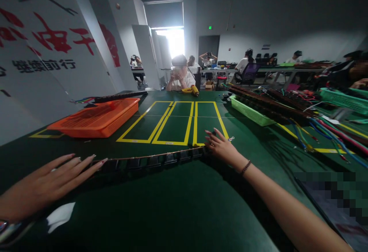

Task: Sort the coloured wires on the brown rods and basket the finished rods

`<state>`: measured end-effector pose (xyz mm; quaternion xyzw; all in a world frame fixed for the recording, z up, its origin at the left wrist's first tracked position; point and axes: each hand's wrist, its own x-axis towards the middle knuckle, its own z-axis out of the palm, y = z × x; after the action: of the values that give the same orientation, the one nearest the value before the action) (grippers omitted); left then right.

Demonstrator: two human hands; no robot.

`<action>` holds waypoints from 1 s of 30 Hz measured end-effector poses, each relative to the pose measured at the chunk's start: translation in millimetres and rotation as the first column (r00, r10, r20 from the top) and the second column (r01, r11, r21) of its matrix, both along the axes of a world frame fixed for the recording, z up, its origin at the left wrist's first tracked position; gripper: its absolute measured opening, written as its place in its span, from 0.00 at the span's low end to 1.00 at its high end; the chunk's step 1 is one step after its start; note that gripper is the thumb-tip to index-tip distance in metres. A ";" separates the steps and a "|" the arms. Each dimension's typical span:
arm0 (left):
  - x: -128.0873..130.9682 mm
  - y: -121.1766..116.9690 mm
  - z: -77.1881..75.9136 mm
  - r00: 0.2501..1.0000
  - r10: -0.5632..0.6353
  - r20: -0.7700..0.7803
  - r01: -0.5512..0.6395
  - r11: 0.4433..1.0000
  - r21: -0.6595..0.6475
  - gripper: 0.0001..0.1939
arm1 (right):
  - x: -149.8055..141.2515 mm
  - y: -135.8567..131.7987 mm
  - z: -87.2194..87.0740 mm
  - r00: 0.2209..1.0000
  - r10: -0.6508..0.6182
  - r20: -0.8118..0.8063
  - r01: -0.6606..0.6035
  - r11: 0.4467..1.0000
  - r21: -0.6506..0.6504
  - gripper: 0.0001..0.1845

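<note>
A long black strip of terminal blocks (155,160) lies across the green table in front of me. My left hand (48,185) rests flat at its left end, fingers stretched out and touching it. At the strip's right end lies my right hand (222,147), fingers spread over that end, with a bead bracelet on the wrist. A few small metal rings (231,139) lie just beside the right fingers.
An orange tray (96,119) sits at the left, a green basket (251,113) with more black strips at the right, and coloured cables (324,133) spill beyond it. Yellow tape boxes (172,123) mark the table's middle. A person sits opposite; others work at far tables.
</note>
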<state>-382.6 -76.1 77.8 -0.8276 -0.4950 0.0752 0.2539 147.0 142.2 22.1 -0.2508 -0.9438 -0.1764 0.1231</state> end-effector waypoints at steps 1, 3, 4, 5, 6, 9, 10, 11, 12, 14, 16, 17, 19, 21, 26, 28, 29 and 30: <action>1.7 2.9 -2.6 1.000 -0.016 0.024 0.015 0.997 0.071 0.36 | -1.7 -0.8 1.4 1.000 -0.012 0.021 0.012 1.000 0.008 0.18; 10.5 10.2 -7.5 0.998 -0.024 0.052 0.018 0.993 0.118 0.32 | -3.7 -1.8 3.0 0.997 -0.053 0.053 0.052 0.998 0.022 0.15; 16.9 14.1 -9.7 0.999 0.024 0.045 -0.028 0.997 0.078 0.29 | -3.6 -2.3 3.1 0.995 -0.075 0.064 0.073 0.997 0.025 0.13; 23.8 18.0 -11.8 0.999 0.025 0.032 -0.027 0.997 0.067 0.25 | -2.8 -2.7 2.8 0.993 -0.094 0.069 0.093 0.995 0.023 0.11; 30.6 21.7 -13.9 0.999 0.035 0.013 -0.035 0.998 0.053 0.22 | -1.2 -3.4 2.2 0.992 -0.108 0.069 0.107 0.994 0.017 0.09; 46.6 31.1 -20.3 0.997 0.076 -0.009 -0.075 0.997 0.011 0.20 | 4.9 -6.9 0.1 0.990 -0.123 0.063 0.124 0.992 -0.012 0.06; 50.0 33.6 -22.3 0.995 0.100 0.009 -0.100 0.995 -0.003 0.20 | 6.5 -8.7 -0.6 0.991 -0.123 0.060 0.124 0.992 -0.018 0.05; 52.5 35.7 -24.1 0.991 0.127 0.040 -0.127 0.992 -0.016 0.20 | 7.7 -10.8 -1.2 0.991 -0.122 0.056 0.123 0.992 -0.020 0.05; 54.2 37.7 -25.6 0.984 0.159 0.080 -0.158 0.987 -0.030 0.20 | 8.1 -13.1 -1.9 0.991 -0.122 0.050 0.123 0.992 -0.019 0.05; 55.6 41.3 -27.4 0.962 0.213 0.173 -0.203 0.976 -0.074 0.21 | 6.9 -18.7 -3.7 0.993 -0.119 0.029 0.119 0.993 -0.014 0.04; 53.8 45.2 -28.0 0.930 0.244 0.277 -0.221 0.969 -0.111 0.23 | 3.2 -24.9 -6.2 0.994 -0.105 -0.001 0.105 0.994 -0.012 0.03; 51.6 47.5 -28.1 0.914 0.248 0.322 -0.221 0.968 -0.119 0.24 | 0.6 -28.1 -7.6 0.995 -0.095 -0.015 0.095 0.995 -0.011 0.03; 45.3 52.6 -27.9 0.895 0.244 0.372 -0.218 0.970 -0.111 0.28 | -5.5 -34.5 -10.1 0.997 -0.074 -0.032 0.074 0.997 -0.002 0.04; 39.5 58.0 -27.5 0.899 0.254 0.357 -0.242 0.967 -0.079 0.32 | -12.1 -40.1 -11.5 0.998 -0.049 -0.037 0.050 0.999 0.014 0.05; 60.0 65.5 -29.5 0.850 0.454 0.268 -0.483 0.874 0.049 0.31 | -24.0 -47.0 -11.2 0.999 -0.022 -0.048 0.024 0.999 0.047 0.09; 88.1 65.4 -33.9 0.796 0.548 0.256 -0.574 0.818 0.036 0.30 | -25.2 -47.6 -12.3 0.999 -0.005 -0.053 0.008 0.998 0.060 0.12; 105.2 65.1 -37.0 0.767 0.579 0.276 -0.608 0.794 0.023 0.29 | -25.1 -47.9 -13.2 0.998 0.006 -0.057 -0.002 0.998 0.068 0.15; 123.5 64.9 -40.7 0.746 0.587 0.315 -0.620 0.784 0.009 0.28 | -24.7 -48.3 -14.2 0.998 0.015 -0.062 -0.010 0.997 0.073 0.17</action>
<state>-259.1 -11.2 37.1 -0.6086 -0.7715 0.0010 0.1853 122.3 93.9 7.9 -0.2456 -0.9341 -0.2017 0.1628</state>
